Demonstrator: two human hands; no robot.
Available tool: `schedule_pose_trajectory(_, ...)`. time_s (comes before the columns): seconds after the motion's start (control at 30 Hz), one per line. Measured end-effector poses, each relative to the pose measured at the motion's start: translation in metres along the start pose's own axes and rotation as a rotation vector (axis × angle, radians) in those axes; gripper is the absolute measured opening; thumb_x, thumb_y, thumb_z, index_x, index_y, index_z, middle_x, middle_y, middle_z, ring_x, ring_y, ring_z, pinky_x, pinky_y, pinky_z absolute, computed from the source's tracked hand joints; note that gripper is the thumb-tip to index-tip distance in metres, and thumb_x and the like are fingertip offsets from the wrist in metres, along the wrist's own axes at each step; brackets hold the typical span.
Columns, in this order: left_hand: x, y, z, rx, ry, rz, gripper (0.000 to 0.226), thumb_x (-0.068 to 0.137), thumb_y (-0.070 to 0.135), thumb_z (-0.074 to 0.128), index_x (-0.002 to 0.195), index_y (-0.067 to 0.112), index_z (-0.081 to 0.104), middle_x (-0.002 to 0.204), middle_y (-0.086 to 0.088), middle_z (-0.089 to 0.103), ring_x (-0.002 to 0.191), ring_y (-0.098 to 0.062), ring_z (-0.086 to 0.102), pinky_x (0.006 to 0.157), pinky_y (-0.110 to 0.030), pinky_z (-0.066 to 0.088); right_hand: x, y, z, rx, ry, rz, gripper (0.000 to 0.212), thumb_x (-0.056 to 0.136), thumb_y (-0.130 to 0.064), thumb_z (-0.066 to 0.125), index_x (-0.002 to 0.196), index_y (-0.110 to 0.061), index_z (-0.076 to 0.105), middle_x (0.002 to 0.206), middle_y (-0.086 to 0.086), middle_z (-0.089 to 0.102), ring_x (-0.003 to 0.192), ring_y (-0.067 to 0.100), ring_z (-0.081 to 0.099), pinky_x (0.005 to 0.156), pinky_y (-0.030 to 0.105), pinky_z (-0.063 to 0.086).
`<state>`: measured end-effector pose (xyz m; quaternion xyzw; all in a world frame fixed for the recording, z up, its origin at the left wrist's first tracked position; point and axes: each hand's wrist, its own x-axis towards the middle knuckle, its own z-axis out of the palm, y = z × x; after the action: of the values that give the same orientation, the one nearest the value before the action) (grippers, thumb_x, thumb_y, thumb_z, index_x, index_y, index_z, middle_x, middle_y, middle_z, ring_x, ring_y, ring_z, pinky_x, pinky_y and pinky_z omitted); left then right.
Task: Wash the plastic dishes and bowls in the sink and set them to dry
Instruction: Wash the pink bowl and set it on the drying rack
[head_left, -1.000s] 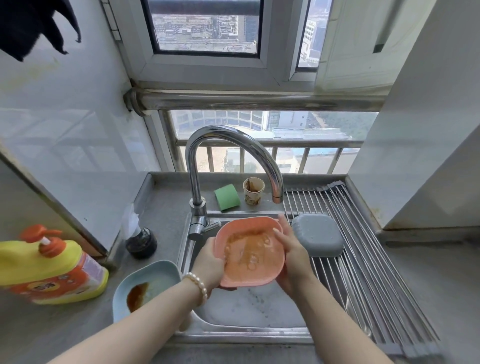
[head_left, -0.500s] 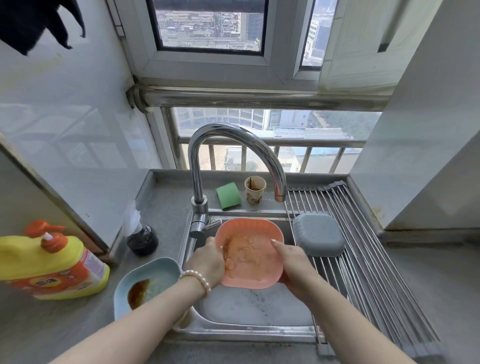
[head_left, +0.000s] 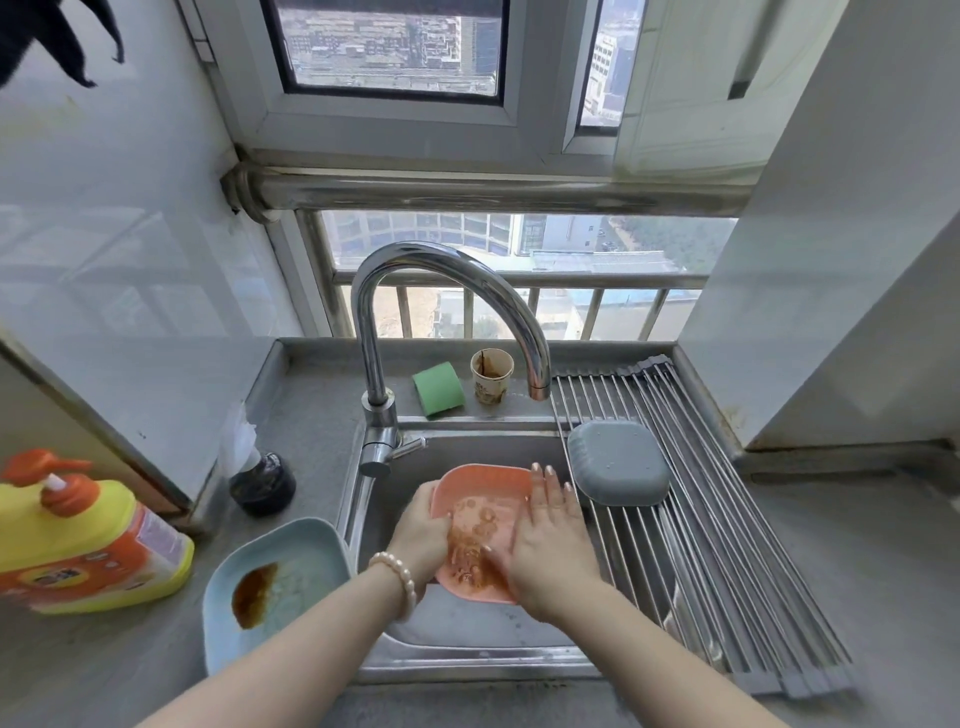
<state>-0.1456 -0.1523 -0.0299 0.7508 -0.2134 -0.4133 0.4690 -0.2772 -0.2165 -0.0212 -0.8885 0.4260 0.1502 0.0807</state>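
1. We could read no writing on the yellow soap bottle (head_left: 78, 540) or the paper cup (head_left: 491, 383); both labels were too blurred.
2. We counted three plastic dishes: an orange dish (head_left: 480, 530) over the sink (head_left: 467, 670), a blue dish (head_left: 270, 582) with a brown stain on the tabletop (head_left: 78, 670), and a grey dish (head_left: 618, 463) upside down on the rack (head_left: 737, 545). One green sponge (head_left: 439, 388) stood beside the cup.
3. Our left hand (head_left: 423, 535), its grip curled, held the orange dish's left rim.
4. Our right hand (head_left: 545, 540) lay flat inside the dish, grip released, fingers straight.
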Motion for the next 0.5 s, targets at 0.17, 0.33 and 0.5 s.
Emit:
schedule_pose_trajectory(0.17, 0.0, -0.002, 0.016, -0.328, -0.084, -0.003, 0.023, 0.103, 0.02, 0.038, 0.117, 0.027, 0.055, 0.106, -0.003, 0.068, 0.1, -0.022, 0.065, 0.08, -0.035, 0.055, 0.017, -0.024, -0.007, 0.244, -0.103, -0.164, 0.065, 0.102, -0.045, 0.018, 0.153, -0.015, -0.007, 0.152, 0.011, -0.031, 0.144, 0.025, -0.022, 0.115, 0.039, -0.013)
schedule_pose_trajectory(0.33, 0.013, 0.01, 0.004, -0.348, 0.01, -0.008, 0.024, 0.105, 0.023, 0.034, 0.104, 0.016, 0.057, 0.096, -0.012, 0.065, 0.086, -0.02, 0.063, 0.077, -0.032, 0.053, 0.002, -0.023, -0.008, 0.348, -0.166, -0.526, 0.06, 0.104, -0.036, 0.023, 0.153, -0.016, -0.004, 0.16, 0.002, -0.009, 0.146, 0.014, -0.013, 0.117, 0.028, -0.01)
schedule_pose_trajectory(0.5, 0.02, 0.009, -0.01, -0.136, 0.086, -0.006, 0.027, 0.105, 0.024, 0.033, 0.109, 0.017, 0.058, 0.1, -0.008, 0.064, 0.091, -0.023, 0.061, 0.083, -0.039, 0.053, -0.016, 0.024, -0.016, 0.05, -0.086, -0.559, 0.103, 0.074, -0.077, -0.007, 0.148, -0.018, 0.032, 0.159, 0.001, 0.016, 0.148, 0.017, 0.004, 0.115, 0.027, -0.007)
